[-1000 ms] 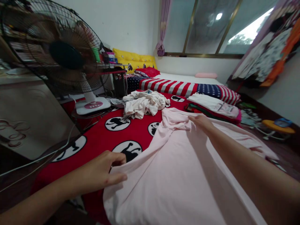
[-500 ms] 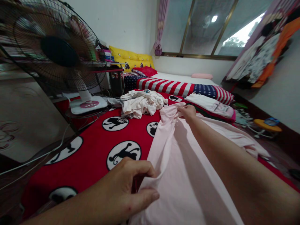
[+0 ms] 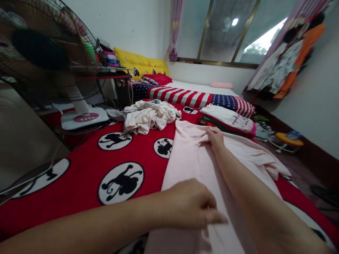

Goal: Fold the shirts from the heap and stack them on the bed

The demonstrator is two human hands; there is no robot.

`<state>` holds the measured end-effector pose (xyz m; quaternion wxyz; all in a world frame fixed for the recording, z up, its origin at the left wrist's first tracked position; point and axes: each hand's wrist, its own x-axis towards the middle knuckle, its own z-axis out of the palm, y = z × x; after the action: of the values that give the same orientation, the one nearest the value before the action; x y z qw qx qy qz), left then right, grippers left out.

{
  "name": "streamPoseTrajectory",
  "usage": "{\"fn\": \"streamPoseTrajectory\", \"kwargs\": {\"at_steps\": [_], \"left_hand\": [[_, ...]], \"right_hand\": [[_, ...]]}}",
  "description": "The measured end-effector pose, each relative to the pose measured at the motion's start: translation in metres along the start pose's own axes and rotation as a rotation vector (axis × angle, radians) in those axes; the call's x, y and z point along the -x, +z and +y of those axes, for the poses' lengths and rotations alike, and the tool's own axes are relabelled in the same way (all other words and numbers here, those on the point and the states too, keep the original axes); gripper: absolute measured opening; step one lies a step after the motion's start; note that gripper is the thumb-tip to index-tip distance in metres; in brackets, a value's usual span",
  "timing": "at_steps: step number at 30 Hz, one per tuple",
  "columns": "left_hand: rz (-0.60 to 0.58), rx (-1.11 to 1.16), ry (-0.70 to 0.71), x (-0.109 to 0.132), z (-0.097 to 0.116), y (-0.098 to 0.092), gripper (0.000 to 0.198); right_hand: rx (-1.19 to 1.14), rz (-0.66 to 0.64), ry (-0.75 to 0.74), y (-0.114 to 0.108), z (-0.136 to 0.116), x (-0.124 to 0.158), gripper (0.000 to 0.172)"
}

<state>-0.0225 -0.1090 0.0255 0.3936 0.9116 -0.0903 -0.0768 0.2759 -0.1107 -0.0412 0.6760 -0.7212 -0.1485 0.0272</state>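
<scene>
A pale pink shirt (image 3: 182, 169) lies spread over the red blanket, with a sleeve out to the right. My left hand (image 3: 189, 204) is over its near part, fingers curled in a pinch on the cloth, slightly blurred. Farther off, my right hand (image 3: 215, 138) pinches the shirt near its far end, where the fabric bunches into creases. The shirt's left side is folded over toward the middle. My forearms hide parts of the garment.
The red blanket (image 3: 84, 176) has white circles with black monkey figures. A crumpled pile of pale clothes (image 3: 152, 116) sits beyond, a folded stack of clothes (image 3: 230, 118) to its right. A fan (image 3: 82, 118) stands at left, a yellow stool (image 3: 288, 139) at right.
My left hand has moved right across the shirt, bringing its left edge inward. My right hand still pinches the far end. The view has shifted slightly right.
</scene>
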Motion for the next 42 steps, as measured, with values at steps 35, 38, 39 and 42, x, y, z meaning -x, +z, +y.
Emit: {"fn": "streamPoseTrajectory", "kwargs": {"at_steps": [35,38,39,42], "left_hand": [[0.591,-0.644,-0.324,-0.092,-0.102,-0.009,0.060],[0.598,-0.643,-0.322,-0.092,-0.103,-0.008,0.060],[0.595,-0.640,-0.324,-0.092,-0.103,-0.008,0.060],[0.585,-0.623,-0.334,-0.093,-0.102,-0.009,0.060]], "right_hand": [[1.294,-0.149,-0.251,-0.029,-0.051,-0.018,0.036],[1.355,-0.164,-0.140,-0.025,-0.047,-0.030,0.027],[1.378,-0.148,-0.112,-0.025,-0.047,-0.033,0.024],[1.447,-0.112,-0.100,-0.016,-0.053,-0.041,0.026]]}}
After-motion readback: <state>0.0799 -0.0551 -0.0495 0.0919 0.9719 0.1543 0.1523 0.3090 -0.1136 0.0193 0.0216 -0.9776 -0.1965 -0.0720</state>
